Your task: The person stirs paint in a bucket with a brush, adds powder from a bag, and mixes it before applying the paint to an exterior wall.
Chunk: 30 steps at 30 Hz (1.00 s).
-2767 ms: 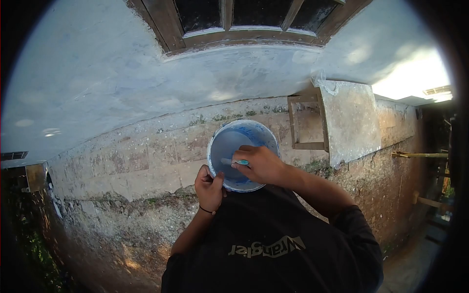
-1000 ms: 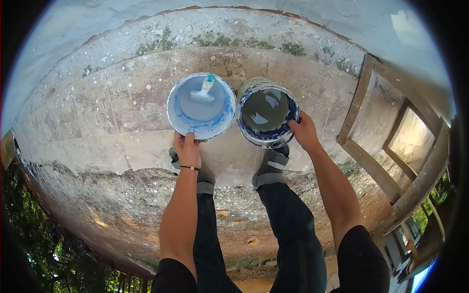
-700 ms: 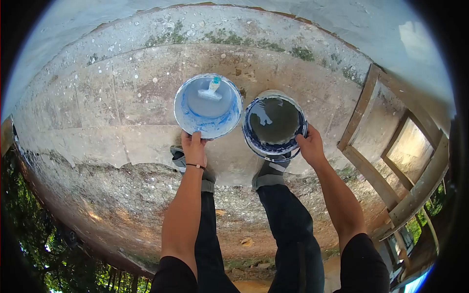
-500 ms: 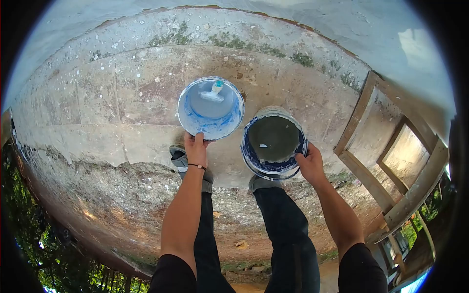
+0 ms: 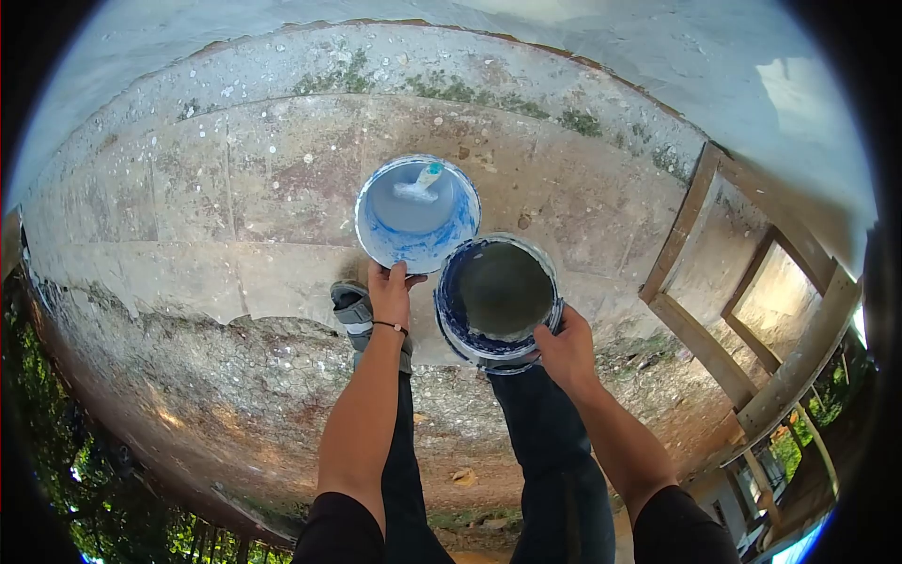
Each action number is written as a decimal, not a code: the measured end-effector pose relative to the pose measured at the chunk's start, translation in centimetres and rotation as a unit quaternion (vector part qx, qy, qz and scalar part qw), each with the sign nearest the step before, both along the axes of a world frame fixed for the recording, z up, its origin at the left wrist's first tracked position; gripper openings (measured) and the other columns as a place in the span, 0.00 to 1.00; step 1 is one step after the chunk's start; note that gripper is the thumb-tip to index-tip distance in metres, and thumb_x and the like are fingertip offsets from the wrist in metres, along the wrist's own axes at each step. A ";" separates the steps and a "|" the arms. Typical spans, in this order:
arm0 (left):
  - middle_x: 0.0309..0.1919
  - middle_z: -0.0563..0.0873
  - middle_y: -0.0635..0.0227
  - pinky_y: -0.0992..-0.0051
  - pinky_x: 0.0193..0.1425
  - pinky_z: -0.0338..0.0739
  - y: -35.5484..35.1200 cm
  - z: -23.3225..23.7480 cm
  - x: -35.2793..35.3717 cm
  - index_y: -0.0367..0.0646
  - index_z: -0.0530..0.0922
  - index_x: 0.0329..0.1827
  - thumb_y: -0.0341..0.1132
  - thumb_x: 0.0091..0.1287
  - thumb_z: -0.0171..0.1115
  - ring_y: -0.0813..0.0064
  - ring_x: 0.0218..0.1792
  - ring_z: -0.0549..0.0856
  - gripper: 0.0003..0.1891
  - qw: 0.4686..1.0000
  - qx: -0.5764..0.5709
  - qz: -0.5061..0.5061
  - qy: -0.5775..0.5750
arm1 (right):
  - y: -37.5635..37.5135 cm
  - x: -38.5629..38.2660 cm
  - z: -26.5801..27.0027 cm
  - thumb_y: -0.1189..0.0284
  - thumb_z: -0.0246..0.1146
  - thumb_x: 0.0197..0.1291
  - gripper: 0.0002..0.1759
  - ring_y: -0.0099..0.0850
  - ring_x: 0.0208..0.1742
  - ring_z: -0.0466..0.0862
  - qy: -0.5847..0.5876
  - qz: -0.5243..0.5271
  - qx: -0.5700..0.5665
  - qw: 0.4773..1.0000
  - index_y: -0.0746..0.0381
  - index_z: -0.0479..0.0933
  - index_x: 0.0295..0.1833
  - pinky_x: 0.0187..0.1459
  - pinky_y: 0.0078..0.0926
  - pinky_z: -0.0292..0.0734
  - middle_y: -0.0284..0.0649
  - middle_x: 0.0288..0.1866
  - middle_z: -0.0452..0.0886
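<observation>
My left hand [image 5: 391, 293] grips the near rim of a white bucket [image 5: 376, 235] smeared with blue paint inside. Pale liquid lies in its bottom, and a paint brush [image 5: 419, 186] with a teal-tipped handle rests in it. My right hand [image 5: 565, 348] is closed on the right rim of a second bucket [image 5: 452, 299], dark blue inside, which holds dark grey-green liquid [image 5: 507, 289]. A wire handle hangs at its near side. This bucket sits nearer to me and to the right, its rim overlapping the white bucket's edge in view. Most fingers are hidden behind the rims.
A wooden frame [image 5: 700, 343] stands at the right. The stained, paint-spotted concrete floor [image 5: 301, 197] meets a pale wall [image 5: 611, 38] at the far side. A sandaled foot [image 5: 353, 308] is by my left wrist. Near me the slab breaks into rough ground [image 5: 254, 376].
The dark bucket has moved left and nearer to me with my right hand, closing the gap to the white bucket. The white bucket has shifted slightly right and toward me.
</observation>
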<state>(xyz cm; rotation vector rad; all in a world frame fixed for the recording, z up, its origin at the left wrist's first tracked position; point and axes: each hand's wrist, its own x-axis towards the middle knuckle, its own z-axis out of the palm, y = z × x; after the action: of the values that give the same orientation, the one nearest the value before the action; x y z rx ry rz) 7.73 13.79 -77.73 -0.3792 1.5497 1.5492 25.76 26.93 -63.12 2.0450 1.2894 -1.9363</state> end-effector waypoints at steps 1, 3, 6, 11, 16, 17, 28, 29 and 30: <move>0.45 0.77 0.61 0.70 0.35 0.84 0.0 0.0 0.0 0.38 0.66 0.54 0.25 0.63 0.49 0.68 0.39 0.82 0.15 1.000 0.004 0.003 -0.002 | -0.2 -0.2 0.0 0.81 0.56 0.51 0.13 0.27 0.28 0.82 0.000 0.000 0.000 1.000 0.73 0.73 0.44 0.27 0.23 0.82 0.44 0.33 0.80; 0.45 0.77 0.61 0.70 0.34 0.84 0.0 0.0 0.0 0.38 0.66 0.54 0.25 0.63 0.49 0.68 0.39 0.82 0.15 1.000 0.008 0.006 -0.005 | -0.5 -0.5 0.1 0.80 0.56 0.51 0.12 0.27 0.27 0.82 0.000 -0.014 0.014 1.000 0.74 0.73 0.42 0.26 0.23 0.82 0.43 0.31 0.80; 0.45 0.78 0.61 0.71 0.34 0.84 0.0 0.0 0.1 0.38 0.66 0.54 0.25 0.63 0.49 0.69 0.39 0.82 0.15 1.000 0.006 0.005 -0.004 | -0.6 -0.6 0.3 0.79 0.57 0.51 0.11 0.27 0.25 0.82 -0.025 0.018 0.014 0.999 0.74 0.73 0.40 0.25 0.24 0.82 0.43 0.28 0.79; 0.44 0.78 0.61 0.73 0.34 0.84 -0.3 -0.3 0.2 0.39 0.65 0.55 0.26 0.64 0.49 0.69 0.40 0.83 0.16 1.000 0.000 -0.008 -0.007 | -0.5 -1.8 1.3 0.78 0.59 0.51 0.10 0.28 0.24 0.81 -0.046 0.029 0.014 0.998 0.75 0.72 0.37 0.24 0.24 0.81 0.43 0.26 0.78; 0.45 0.78 0.61 0.73 0.34 0.83 -0.4 -0.3 0.1 0.40 0.65 0.55 0.26 0.64 0.48 0.69 0.39 0.83 0.15 1.000 -0.002 -0.011 -0.007 | -0.4 -2.8 2.0 0.77 0.59 0.51 0.10 0.28 0.23 0.82 -0.056 0.038 0.022 0.997 0.74 0.72 0.36 0.23 0.25 0.81 0.43 0.25 0.78; 0.45 0.78 0.61 0.73 0.34 0.83 -0.4 -0.4 0.1 0.40 0.65 0.55 0.27 0.64 0.48 0.70 0.39 0.83 0.15 1.000 -0.008 -0.009 -0.008 | -0.4 -2.9 2.1 0.77 0.59 0.50 0.10 0.28 0.23 0.82 -0.067 0.047 0.019 0.996 0.74 0.72 0.36 0.23 0.25 0.81 0.42 0.24 0.78; 0.44 0.78 0.62 0.74 0.34 0.83 -0.5 -0.4 -0.2 0.40 0.65 0.55 0.27 0.64 0.49 0.70 0.39 0.83 0.15 1.000 -0.024 -0.019 -0.005 | -0.9 -3.7 2.4 0.76 0.60 0.50 0.10 0.28 0.20 0.81 -0.086 0.053 0.024 0.995 0.74 0.72 0.35 0.21 0.24 0.78 0.42 0.23 0.77; 0.44 0.78 0.62 0.74 0.34 0.83 -0.5 -0.4 -0.2 0.40 0.65 0.54 0.27 0.64 0.49 0.70 0.39 0.83 0.15 1.000 -0.025 -0.017 -0.006 | -0.9 -3.6 2.2 0.77 0.59 0.50 0.10 0.28 0.22 0.81 -0.087 0.054 0.020 0.995 0.74 0.72 0.36 0.22 0.24 0.79 0.43 0.24 0.78; 0.44 0.78 0.62 0.74 0.34 0.83 -0.7 -0.6 -0.3 0.40 0.65 0.54 0.27 0.64 0.49 0.70 0.39 0.83 0.15 1.000 -0.026 -0.016 -0.006 | -1.0 -3.4 2.0 0.78 0.59 0.50 0.11 0.28 0.23 0.82 -0.087 0.056 0.015 0.995 0.75 0.72 0.37 0.23 0.24 0.80 0.43 0.26 0.78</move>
<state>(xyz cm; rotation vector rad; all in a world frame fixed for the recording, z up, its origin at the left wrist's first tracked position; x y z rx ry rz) 7.46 13.14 -78.28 -0.3891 1.5818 1.4819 22.35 25.90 -61.07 2.0541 1.3683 -1.6624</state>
